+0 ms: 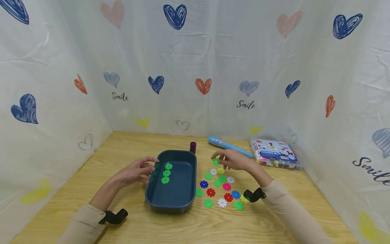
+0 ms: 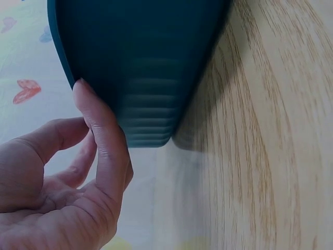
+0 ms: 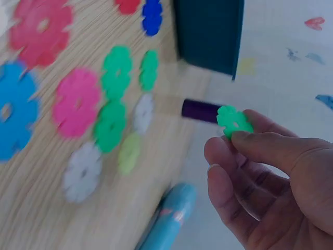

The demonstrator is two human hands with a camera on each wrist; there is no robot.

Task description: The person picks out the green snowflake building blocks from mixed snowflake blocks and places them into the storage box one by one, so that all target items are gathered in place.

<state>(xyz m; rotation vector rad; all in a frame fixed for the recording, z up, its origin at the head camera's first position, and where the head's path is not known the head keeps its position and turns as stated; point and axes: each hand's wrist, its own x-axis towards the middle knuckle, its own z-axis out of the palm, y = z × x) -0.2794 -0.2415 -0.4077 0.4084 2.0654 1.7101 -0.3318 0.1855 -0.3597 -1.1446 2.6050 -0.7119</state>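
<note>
My right hand [image 1: 232, 160] is raised beyond the scattered discs and pinches a green notched plastic disc [image 3: 234, 122] between thumb and index finger. In the left wrist view, an index fingertip of my left hand [image 2: 86, 177] is at the rim of the dark teal basin [image 2: 140, 57]; the other fingers are loosely bent outside it. Three green notched discs [image 1: 166, 173] form a row on the basin floor. To the basin's right lie several loose notched discs [image 1: 226, 186] in red, pink, blue, green, white and yellow.
Beyond the basin stands a small dark purple cylinder [image 1: 193, 147]. A light blue tube-shaped object [image 1: 230, 146] lies behind my right hand. At the back right is a clear box with a printed lid [image 1: 275, 150]. Heart-printed white curtains [image 1: 182, 112] surround the wooden table [image 1: 128, 149].
</note>
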